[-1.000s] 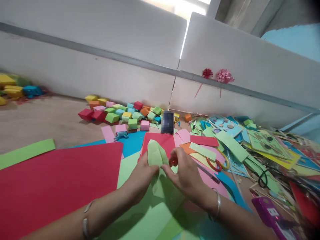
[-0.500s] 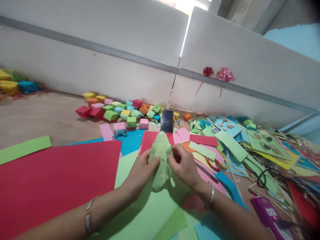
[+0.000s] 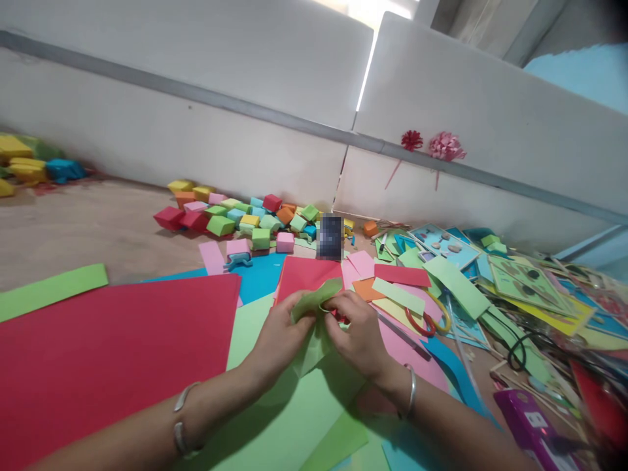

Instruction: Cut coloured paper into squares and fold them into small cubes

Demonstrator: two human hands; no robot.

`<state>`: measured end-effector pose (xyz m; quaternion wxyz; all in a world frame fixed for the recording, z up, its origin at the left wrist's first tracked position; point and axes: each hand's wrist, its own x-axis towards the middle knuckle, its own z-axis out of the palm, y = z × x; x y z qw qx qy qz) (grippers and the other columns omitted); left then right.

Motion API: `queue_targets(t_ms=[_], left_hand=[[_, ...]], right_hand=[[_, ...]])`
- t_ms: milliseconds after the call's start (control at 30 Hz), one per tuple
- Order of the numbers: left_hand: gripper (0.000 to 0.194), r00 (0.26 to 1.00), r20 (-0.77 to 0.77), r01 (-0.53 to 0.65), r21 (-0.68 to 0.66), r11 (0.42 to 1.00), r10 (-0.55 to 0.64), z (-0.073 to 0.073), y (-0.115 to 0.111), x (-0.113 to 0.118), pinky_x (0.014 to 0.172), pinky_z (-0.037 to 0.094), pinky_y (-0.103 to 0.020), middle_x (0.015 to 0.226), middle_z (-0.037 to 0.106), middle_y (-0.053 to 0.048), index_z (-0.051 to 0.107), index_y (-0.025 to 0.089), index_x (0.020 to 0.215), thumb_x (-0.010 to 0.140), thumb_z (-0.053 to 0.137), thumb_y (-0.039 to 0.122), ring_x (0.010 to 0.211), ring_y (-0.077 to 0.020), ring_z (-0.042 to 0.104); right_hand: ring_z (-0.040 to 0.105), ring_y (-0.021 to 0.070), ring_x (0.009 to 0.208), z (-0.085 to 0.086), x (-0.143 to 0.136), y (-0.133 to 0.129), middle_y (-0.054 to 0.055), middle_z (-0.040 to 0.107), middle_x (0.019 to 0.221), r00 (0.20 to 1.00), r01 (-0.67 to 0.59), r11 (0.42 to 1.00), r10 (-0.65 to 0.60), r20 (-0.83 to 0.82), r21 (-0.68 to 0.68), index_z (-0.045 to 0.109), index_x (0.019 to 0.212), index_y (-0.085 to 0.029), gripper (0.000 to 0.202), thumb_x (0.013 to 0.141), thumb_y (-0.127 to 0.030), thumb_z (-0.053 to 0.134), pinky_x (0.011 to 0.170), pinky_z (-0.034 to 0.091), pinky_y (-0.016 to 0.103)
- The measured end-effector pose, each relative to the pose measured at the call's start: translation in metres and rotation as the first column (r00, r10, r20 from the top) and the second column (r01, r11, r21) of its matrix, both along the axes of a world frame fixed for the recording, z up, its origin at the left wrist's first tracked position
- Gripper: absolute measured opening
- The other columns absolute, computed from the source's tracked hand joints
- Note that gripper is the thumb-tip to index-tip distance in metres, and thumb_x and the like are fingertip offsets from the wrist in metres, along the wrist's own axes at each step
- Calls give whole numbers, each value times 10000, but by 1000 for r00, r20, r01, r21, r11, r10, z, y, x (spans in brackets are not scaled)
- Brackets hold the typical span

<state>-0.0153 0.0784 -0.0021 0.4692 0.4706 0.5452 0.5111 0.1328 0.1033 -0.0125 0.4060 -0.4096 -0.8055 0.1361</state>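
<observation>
The folded green paper (image 3: 310, 305) is above the light green sheet (image 3: 272, 399), pinched in the fingers of your left hand (image 3: 282, 330) and your right hand (image 3: 357, 330). A large red sheet (image 3: 118, 353) lies to the left, scissors (image 3: 422, 322) to the right, and small colored paper boxes (image 3: 220, 226) sit on the far side.

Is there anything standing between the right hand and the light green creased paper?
Nothing visible is in the way: the right hand touches the light green creased paper directly, and the left hand holds its other side.
</observation>
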Motion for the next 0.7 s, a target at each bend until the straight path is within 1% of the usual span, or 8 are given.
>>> queue_targets(t_ms=[67, 133, 233, 367, 500, 567, 633, 700], left_hand=[[232, 999, -19, 36, 18, 999, -36, 2, 0, -1, 762, 516, -337, 866, 759, -22, 731, 212, 875, 679, 651, 309, 843, -249, 674], [236, 997, -44, 66, 22, 998, -65, 2, 1, -2, 747, 519, -330, 849, 765, -18, 736, 212, 856, 674, 663, 343, 828, -250, 678], [258, 994, -95, 64, 23, 998, -62, 0, 2, -3, 716, 518, -325, 837, 772, -26, 742, 208, 834, 674, 664, 396, 809, -258, 683], [299, 987, -157, -21, -4, 1000, 20, -8, 6, -7, 658, 504, -319, 840, 772, -41, 740, 199, 871, 702, 652, 429, 775, -261, 680], [265, 981, -177, -87, -5, 996, 85, -15, 10, -10, 655, 494, -315, 823, 759, -47, 708, 197, 848, 708, 653, 415, 780, -259, 674], [274, 982, -169, -89, 1, 996, 88, -16, 11, -10, 670, 501, -317, 850, 762, -48, 707, 199, 871, 711, 652, 415, 789, -253, 674], [286, 986, -150, -66, 9, 998, 67, -15, 11, -10, 685, 509, -318, 877, 768, -46, 719, 202, 899, 711, 645, 404, 789, -244, 677], [262, 990, -136, -36, 15, 999, 38, -14, 10, -8, 682, 510, -312, 856, 768, -42, 733, 201, 871, 700, 640, 377, 776, -237, 675]], right_hand=[[550, 137, 611, -1, -2, 0, 10, 630, 701, 999, 23, 999, -25, -48, -48, 608, 748, -192, 104, 798, -144, 531, 573, 424, 240], [514, 124, 563, -2, -4, 0, -22, 583, 637, 994, 48, 993, -59, -92, -112, 552, 701, -204, 88, 762, -143, 536, 542, 405, 229], [518, 120, 575, -2, -6, -1, -23, 583, 645, 987, 54, 987, -76, -141, -154, 549, 701, -203, 78, 752, -144, 547, 559, 418, 224], [571, 139, 666, -3, -6, -4, 20, 642, 735, 987, 8, 994, -25, -159, -109, 614, 752, -190, 85, 804, -151, 559, 619, 458, 237], [621, 158, 755, -4, -6, -7, 46, 665, 797, 986, -27, 998, 17, -166, -59, 651, 780, -186, 115, 817, -126, 561, 672, 494, 251], [636, 163, 780, -5, -7, -7, 55, 673, 822, 985, -32, 998, 21, -172, -62, 665, 795, -186, 130, 814, -113, 560, 691, 510, 258], [650, 170, 807, -6, -6, -7, 65, 686, 854, 982, -32, 997, 19, -186, -68, 678, 800, -188, 138, 814, -114, 562, 712, 522, 269], [660, 177, 832, -7, -6, -5, 72, 703, 884, 979, -29, 997, 13, -205, -76, 683, 797, -194, 145, 814, -120, 559, 722, 527, 278]])
